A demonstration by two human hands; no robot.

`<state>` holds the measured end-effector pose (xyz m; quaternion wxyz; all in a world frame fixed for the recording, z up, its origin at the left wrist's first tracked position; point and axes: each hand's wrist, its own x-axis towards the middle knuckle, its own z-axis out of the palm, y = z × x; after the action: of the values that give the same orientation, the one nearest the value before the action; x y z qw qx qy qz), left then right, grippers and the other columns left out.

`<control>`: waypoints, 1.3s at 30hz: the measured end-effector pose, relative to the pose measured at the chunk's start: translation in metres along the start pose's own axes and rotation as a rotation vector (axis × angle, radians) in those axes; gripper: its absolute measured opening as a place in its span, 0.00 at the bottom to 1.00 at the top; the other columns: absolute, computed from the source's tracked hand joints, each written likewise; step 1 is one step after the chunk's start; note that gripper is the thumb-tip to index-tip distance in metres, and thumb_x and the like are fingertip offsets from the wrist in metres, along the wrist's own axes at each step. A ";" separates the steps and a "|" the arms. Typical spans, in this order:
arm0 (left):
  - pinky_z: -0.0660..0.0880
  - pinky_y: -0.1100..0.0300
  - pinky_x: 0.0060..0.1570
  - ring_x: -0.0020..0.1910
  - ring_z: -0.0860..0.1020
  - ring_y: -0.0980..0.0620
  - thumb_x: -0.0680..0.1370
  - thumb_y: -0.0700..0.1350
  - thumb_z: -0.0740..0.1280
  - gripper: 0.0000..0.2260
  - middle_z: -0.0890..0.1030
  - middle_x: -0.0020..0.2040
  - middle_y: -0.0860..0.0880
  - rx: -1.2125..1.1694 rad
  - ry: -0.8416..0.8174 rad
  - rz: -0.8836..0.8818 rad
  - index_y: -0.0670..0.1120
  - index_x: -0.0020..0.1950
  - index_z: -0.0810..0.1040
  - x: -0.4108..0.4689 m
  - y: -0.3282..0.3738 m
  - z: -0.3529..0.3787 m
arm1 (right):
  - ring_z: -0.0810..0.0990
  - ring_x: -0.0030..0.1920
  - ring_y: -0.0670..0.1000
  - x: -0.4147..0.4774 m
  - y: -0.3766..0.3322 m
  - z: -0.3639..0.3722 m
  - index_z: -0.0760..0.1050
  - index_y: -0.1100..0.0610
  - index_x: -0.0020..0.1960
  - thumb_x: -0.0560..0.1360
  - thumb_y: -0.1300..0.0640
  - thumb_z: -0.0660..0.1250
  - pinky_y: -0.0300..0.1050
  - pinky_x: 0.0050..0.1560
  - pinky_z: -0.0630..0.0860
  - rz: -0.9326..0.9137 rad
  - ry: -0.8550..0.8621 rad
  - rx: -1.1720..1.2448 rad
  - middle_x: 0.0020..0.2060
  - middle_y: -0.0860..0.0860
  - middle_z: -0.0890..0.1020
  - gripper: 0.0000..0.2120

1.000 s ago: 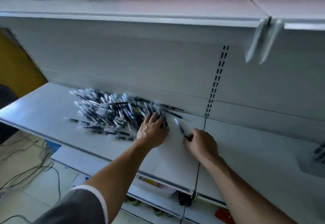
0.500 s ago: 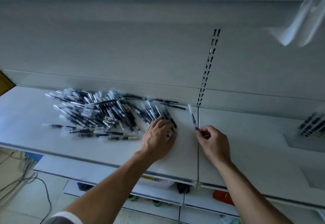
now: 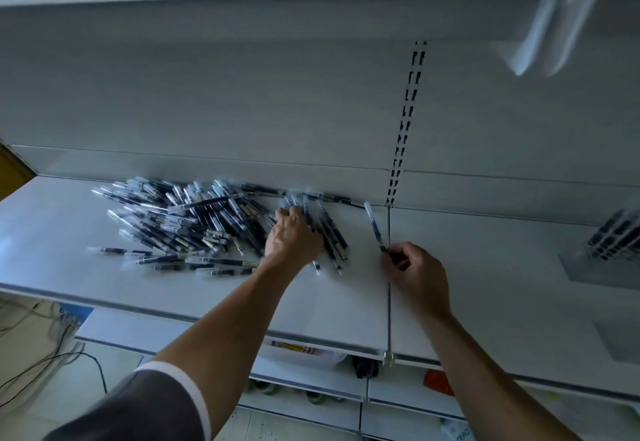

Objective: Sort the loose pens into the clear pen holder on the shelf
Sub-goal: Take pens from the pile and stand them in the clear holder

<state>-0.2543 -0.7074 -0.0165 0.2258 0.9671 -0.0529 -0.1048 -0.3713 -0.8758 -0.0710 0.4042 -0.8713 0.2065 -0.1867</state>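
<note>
While left hand curls onto loose pens, right hand pinches one pen

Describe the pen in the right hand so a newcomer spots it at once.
On the white shelf, find the slotted upright in the back wall. Just left of its foot is a single pen, pinched at its near end by the right hand. It alone sits clear of the pile.
</note>
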 end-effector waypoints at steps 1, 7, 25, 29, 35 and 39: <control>0.72 0.53 0.52 0.51 0.70 0.45 0.74 0.39 0.63 0.24 0.67 0.62 0.43 -0.014 -0.010 -0.016 0.43 0.70 0.63 0.000 0.001 0.000 | 0.77 0.34 0.42 0.000 0.000 0.000 0.81 0.55 0.45 0.73 0.54 0.71 0.34 0.34 0.70 -0.003 -0.002 -0.001 0.36 0.46 0.81 0.05; 0.69 0.56 0.42 0.48 0.72 0.44 0.76 0.38 0.61 0.21 0.66 0.65 0.42 -0.160 0.020 -0.130 0.44 0.69 0.68 0.000 -0.002 -0.001 | 0.77 0.35 0.42 0.000 0.001 0.001 0.81 0.54 0.45 0.74 0.53 0.70 0.32 0.33 0.68 -0.007 -0.009 -0.011 0.36 0.45 0.81 0.05; 0.73 0.62 0.40 0.35 0.72 0.53 0.79 0.28 0.56 0.14 0.74 0.38 0.46 -1.328 -0.148 -0.140 0.40 0.50 0.79 -0.050 -0.002 -0.005 | 0.80 0.38 0.47 -0.016 -0.013 -0.033 0.81 0.49 0.48 0.74 0.53 0.68 0.42 0.42 0.75 0.179 -0.058 0.189 0.36 0.46 0.83 0.04; 0.73 0.60 0.41 0.30 0.74 0.54 0.80 0.30 0.55 0.13 0.75 0.37 0.46 -1.518 -0.403 -0.032 0.39 0.51 0.78 -0.078 0.036 0.008 | 0.80 0.37 0.47 -0.030 -0.019 -0.070 0.79 0.52 0.47 0.74 0.56 0.67 0.43 0.39 0.76 0.219 -0.036 0.303 0.36 0.48 0.83 0.03; 0.73 0.66 0.33 0.36 0.74 0.55 0.81 0.32 0.56 0.13 0.81 0.47 0.47 -1.535 -0.635 0.103 0.41 0.57 0.78 -0.109 0.116 0.046 | 0.81 0.38 0.50 -0.043 -0.007 -0.154 0.75 0.52 0.44 0.74 0.57 0.69 0.45 0.37 0.78 0.231 0.094 0.272 0.37 0.49 0.82 0.02; 0.69 0.64 0.36 0.38 0.73 0.54 0.81 0.32 0.55 0.15 0.82 0.51 0.48 -1.519 -0.734 0.175 0.42 0.62 0.77 -0.129 0.166 0.072 | 0.82 0.42 0.52 -0.044 0.025 -0.216 0.75 0.52 0.42 0.75 0.55 0.68 0.44 0.38 0.78 0.242 0.155 0.226 0.39 0.51 0.82 0.04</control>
<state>-0.4049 -0.8665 0.0177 0.7898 0.4501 -0.1127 -0.4013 -0.5202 -1.0036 0.0330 0.5018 -0.7722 0.3180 -0.2253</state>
